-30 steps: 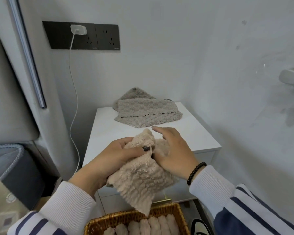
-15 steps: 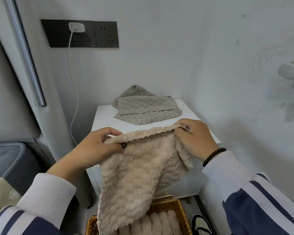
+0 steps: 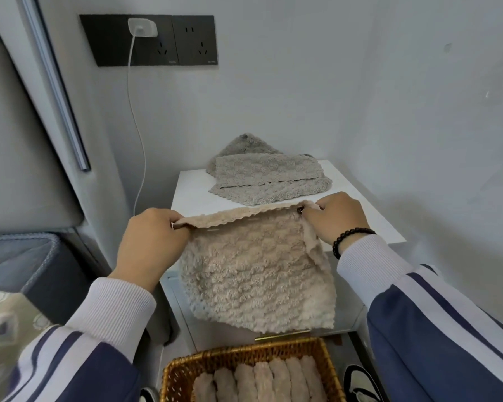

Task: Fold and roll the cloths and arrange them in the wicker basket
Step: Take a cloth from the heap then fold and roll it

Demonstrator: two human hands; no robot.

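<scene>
Both hands pinch the beige cloth [image 3: 256,274] at its top corners: left hand [image 3: 150,242] w/ thumb and fingers closed on the left corner, right hand [image 3: 336,219] closed on the right corner. Cloth hangs in the air in front of the white cabinet [image 3: 369,219], above the wicker basket [image 3: 244,353] and not touching it. Its top edge is pulled nearly straight, running left-right and a bit higher on the right side; the rest hangs down flat, approx. square, fluffy side to the camera. One narrow strip on the right edge is folded over.

Inside the basket lie six beige rolled cloths [image 3: 263,382], side by side and touching, long axis pointing away from the person. Lower part of the basket is cut by the frame.

On top of the cabinet, at the back near the wall, are grey cloths [image 3: 269,178] in a loose pile; at least two layers, exact no. I cannot tell.

Right wrist has one black bead bracelet [image 3: 350,237]. On the wall is a dark socket panel [image 3: 148,39] w/ one white charger [image 3: 142,28] plugged in, its cable going down.
</scene>
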